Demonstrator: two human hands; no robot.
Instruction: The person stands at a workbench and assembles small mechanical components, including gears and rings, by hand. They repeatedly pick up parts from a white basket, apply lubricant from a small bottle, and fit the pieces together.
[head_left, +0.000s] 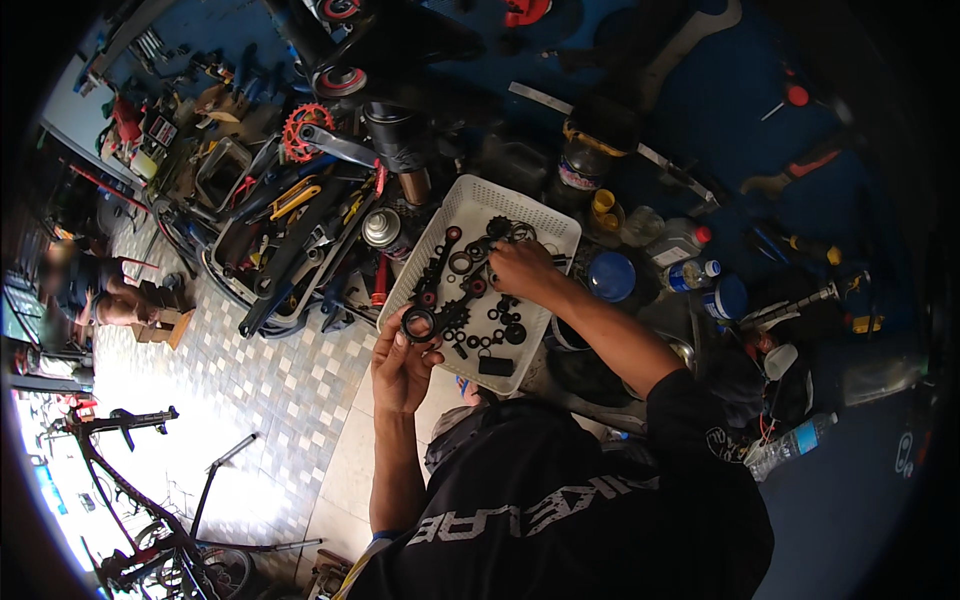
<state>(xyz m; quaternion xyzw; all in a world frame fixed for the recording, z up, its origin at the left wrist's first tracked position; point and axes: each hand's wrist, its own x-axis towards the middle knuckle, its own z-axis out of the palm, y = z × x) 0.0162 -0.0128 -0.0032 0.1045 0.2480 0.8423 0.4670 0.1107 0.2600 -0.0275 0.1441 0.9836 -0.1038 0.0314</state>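
Note:
A white perforated plastic basket (543,212) holds many small dark bicycle parts, among them rings, toothed pieces and linkage pieces. My left hand (400,374) is at the basket's near left edge. Its thumb and fingers are closed on a black ring (419,322), held up so that its round opening shows. Over the far right part of the basket, my right hand (524,273) reaches down among the parts with its fingers curled. What those fingertips grip, if anything, is hidden. Close to my side of the basket lies a black rectangular piece (495,366).
Left of the basket stand a spray can (382,229) and a tray crowded with tools and frame parts. A red chainring (305,133) lies beyond. On the right are a blue-lidded jar (611,276) and several bottles. A person (105,288) sits far left, near a bicycle frame (110,490).

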